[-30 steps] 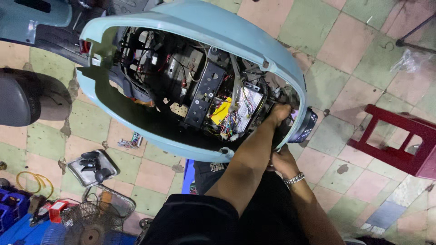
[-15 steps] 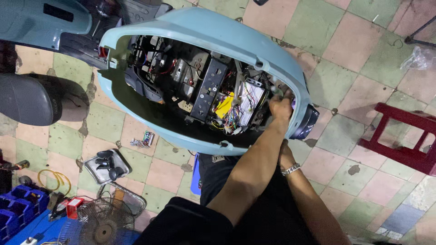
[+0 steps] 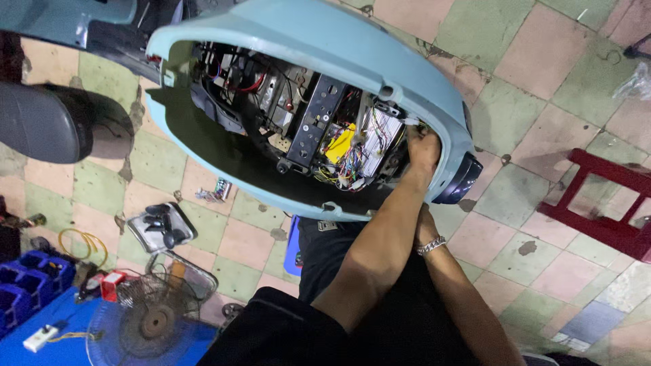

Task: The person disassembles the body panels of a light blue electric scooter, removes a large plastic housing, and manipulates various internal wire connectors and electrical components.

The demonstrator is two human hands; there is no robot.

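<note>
A light blue scooter body shell (image 3: 325, 41) lies open below me, showing a black bracket (image 3: 315, 122), a yellow part (image 3: 341, 144) and a bundle of coloured wires (image 3: 349, 166). My left hand (image 3: 424, 146) reaches into the rear end of the opening, next to the wires and just inside the shell's edge, with its fingers curled. What it grips is hidden. My right hand (image 3: 424, 220), with a metal bracelet (image 3: 431, 245) on the wrist, sits under the shell's lower rim near the dark tail light (image 3: 462, 179), mostly covered by my left forearm.
A black seat (image 3: 47, 122) lies at the left. On the tiled floor are a small tray of black parts (image 3: 163, 227), a fan (image 3: 156, 318), blue bins (image 3: 27, 285) and a red stool (image 3: 603, 203) at the right.
My view has drifted, so the shell sits further right in the picture. My left hand has pushed slightly deeper into the rear end of the opening. My right hand stays under the rim.
</note>
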